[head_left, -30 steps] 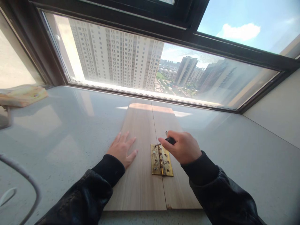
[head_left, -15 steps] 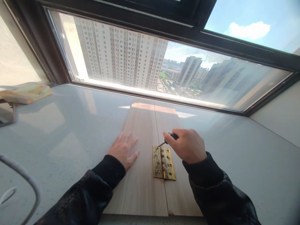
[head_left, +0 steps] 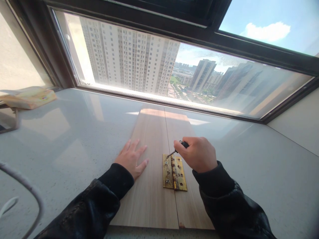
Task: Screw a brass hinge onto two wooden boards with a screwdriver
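Two hands, apart: left hand (head_left: 131, 159) spread flat on the left wooden board (head_left: 152, 199), right hand (head_left: 199, 154) closed round a screwdriver (head_left: 184, 144) angled onto the brass butt hinge (head_left: 167, 176) bridging to the right wooden board (head_left: 191, 212). Recommend upright shaft (head_left: 172, 153), straight pressure.

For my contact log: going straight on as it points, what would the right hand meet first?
The screwdriver in the right hand would likely meet the hinge's left leaf; contact is unclear.
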Available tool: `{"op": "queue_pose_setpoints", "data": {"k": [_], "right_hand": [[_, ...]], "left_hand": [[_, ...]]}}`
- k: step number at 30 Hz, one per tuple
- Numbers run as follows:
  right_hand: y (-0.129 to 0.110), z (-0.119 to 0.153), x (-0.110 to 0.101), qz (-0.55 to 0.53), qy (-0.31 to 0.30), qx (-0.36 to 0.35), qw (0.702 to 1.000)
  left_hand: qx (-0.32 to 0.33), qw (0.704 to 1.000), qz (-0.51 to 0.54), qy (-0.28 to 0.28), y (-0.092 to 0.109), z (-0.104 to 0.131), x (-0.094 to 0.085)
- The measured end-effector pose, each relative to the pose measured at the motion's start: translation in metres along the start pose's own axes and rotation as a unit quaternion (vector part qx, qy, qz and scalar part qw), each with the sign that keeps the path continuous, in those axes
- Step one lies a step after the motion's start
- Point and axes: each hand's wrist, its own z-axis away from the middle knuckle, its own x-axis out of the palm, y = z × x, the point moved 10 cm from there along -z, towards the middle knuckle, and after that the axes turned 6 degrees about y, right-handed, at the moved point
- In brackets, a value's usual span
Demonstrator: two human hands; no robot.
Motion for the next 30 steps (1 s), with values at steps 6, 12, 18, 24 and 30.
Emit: {"op": "queue_pose_setpoints", "data": {"k": [6, 12, 18, 24, 30], "right_hand": [[0.002, 0.001, 0.000, 0.012, 0.003, -0.001, 1.000], [0.002, 0.001, 0.003, 0.013, -0.008, 0.004, 1.000], [-0.002, 0.003, -0.002, 0.009, 0.014, 0.000, 1.000], [-0.001, 0.001, -0.003, 0.025, 0.003, 0.026, 0.999], [-0.009, 0.007, -0.006, 0.071, 0.010, 0.025, 0.997]], "left_hand": [[-0.003, 1.000, -0.009, -0.009, 0.001, 0.000, -0.001], [0.000, 1.000, -0.011, -0.008, 0.001, 0.000, 0.000], [0.002, 1.000, -0.018, -0.001, 0.001, 0.000, 0.000], [0.004, 1.000, -0.023, -0.009, 0.001, 0.000, 0.000], [0.002, 1.000, -0.022, -0.011, 0.001, 0.000, 0.000]]}}
